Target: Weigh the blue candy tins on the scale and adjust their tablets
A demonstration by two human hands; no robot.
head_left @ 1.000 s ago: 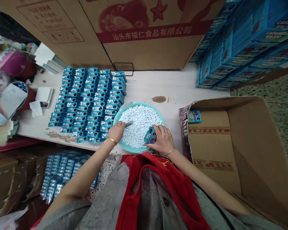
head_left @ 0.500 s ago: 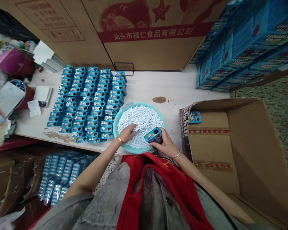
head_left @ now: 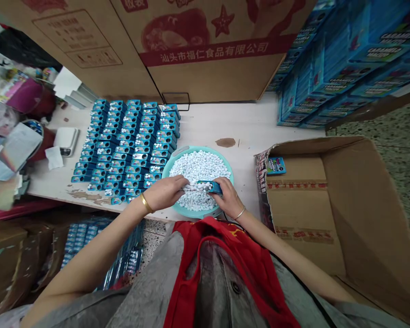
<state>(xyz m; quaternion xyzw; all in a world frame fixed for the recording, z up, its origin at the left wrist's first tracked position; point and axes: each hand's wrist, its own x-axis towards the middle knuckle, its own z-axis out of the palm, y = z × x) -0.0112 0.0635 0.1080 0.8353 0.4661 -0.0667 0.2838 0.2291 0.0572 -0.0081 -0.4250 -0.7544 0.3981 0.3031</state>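
"Two bare hands: grip and place?"

"Right hand (head_left: 227,199): fingers wrapped around one small blue box (head_left: 214,187), tipped on its side above white pellets (head_left: 203,164) in a teal basin (head_left: 188,213). Left hand (head_left: 166,192): fingertips close together, just beside a line of pellets running to the box; whether grasping anything, cannot tell."

"Hidden, cut off, unclear?"

"Held box: partly behind right fingers, front print unreadable. Wrapped packs (head_left: 133,260), below table height: partly behind left forearm. Stacked blue packs (head_left: 340,61): cut by the right edge. Rowed boxes (head_left: 133,150), left of basin: print too small."

"Legible writing?"

"Tall carton (head_left: 205,84): 汕头市福仁食品有限公司, on a red band, under a printed starfish. Stacked packs: CARAMELO, second word blurred."
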